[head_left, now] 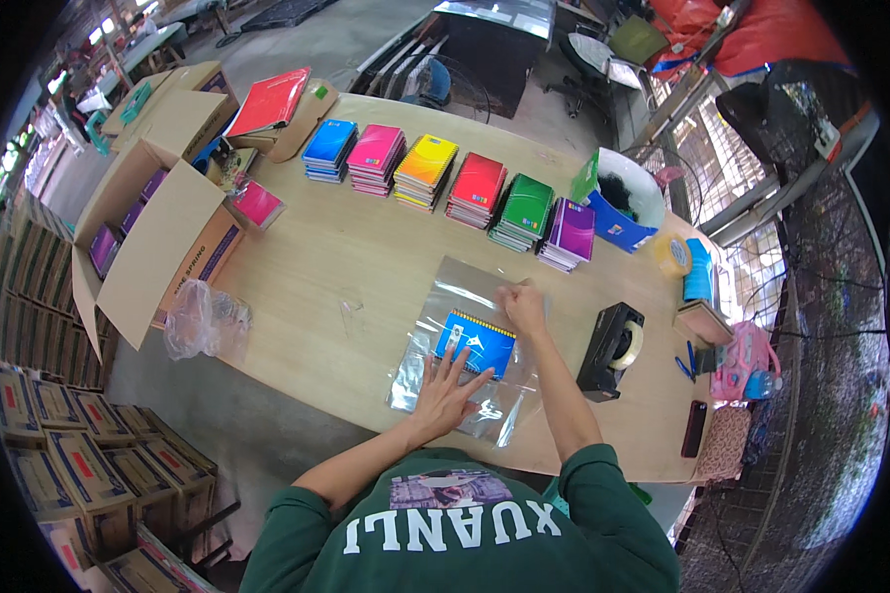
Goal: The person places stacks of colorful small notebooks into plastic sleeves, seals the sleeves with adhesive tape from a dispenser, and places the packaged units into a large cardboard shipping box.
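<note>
A blue spiral notebook [485,342] lies with the clear plastic bag [468,283] on the table in front of me, its coil along the far side. Spread flat over the notebook's near left part are the fingers of my left hand [444,397]. My right hand [523,308] is closed at the bag's far right corner, seemingly pinching the plastic; its fingertips are partly hidden. Beyond the bag stand stacks of notebooks in a row: blue [330,145], pink [377,152], yellow [426,165], red [477,183], green [522,206] and purple [568,229].
A black tape dispenser [603,358] stands right of the bag. Further right are a blue box [618,229], a tape roll [672,255], blue scissors [686,362] and a phone [694,428]. At left, an open carton [183,222] holds purple notebooks beside a crumpled plastic bag [203,318].
</note>
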Demonstrator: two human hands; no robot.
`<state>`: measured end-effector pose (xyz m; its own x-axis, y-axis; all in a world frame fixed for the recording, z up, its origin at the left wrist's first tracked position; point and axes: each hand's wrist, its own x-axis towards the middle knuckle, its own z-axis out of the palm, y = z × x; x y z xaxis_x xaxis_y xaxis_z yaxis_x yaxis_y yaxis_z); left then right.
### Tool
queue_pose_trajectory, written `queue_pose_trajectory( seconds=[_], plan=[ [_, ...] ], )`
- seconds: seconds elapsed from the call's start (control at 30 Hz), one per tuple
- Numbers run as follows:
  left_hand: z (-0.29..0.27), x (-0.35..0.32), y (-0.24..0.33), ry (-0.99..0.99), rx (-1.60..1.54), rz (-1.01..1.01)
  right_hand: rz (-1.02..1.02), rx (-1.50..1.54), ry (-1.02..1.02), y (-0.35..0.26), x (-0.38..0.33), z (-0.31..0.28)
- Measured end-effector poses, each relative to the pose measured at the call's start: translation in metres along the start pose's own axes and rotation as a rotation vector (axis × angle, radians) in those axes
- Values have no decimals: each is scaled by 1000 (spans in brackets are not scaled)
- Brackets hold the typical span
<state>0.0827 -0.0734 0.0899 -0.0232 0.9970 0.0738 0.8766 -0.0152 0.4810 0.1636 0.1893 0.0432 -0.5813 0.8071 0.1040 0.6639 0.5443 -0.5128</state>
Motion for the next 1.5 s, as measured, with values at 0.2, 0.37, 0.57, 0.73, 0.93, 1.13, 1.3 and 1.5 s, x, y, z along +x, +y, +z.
queue_pose_trajectory(
  seconds=[0.2,0.37,0.57,0.73,0.93,1.13,1.3,1.5],
  plan=[
    [1,-3,-1,-9,-5,-27,-147,-227,158,-2,-6,1],
    [6,-6,1,34,56,-48,-233,-191,162,-14,-5,-12],
    [9,3,-1,44,68,-93,-350,-334,84,-29,5,-31],
    [10,8,1,50,80,-101,-357,-323,-86,-25,6,-36],
    [14,10,0,166,100,-81,-231,-217,-106,-42,-2,-40],
    [17,13,5,154,89,-127,-503,-79,-70,-56,-34,-45],
    [20,13,2,120,-26,-141,-482,-80,-46,-66,-72,-31],
    [41,24,-4,174,111,-141,-353,-17,68,-83,-89,-12]
  ],
)
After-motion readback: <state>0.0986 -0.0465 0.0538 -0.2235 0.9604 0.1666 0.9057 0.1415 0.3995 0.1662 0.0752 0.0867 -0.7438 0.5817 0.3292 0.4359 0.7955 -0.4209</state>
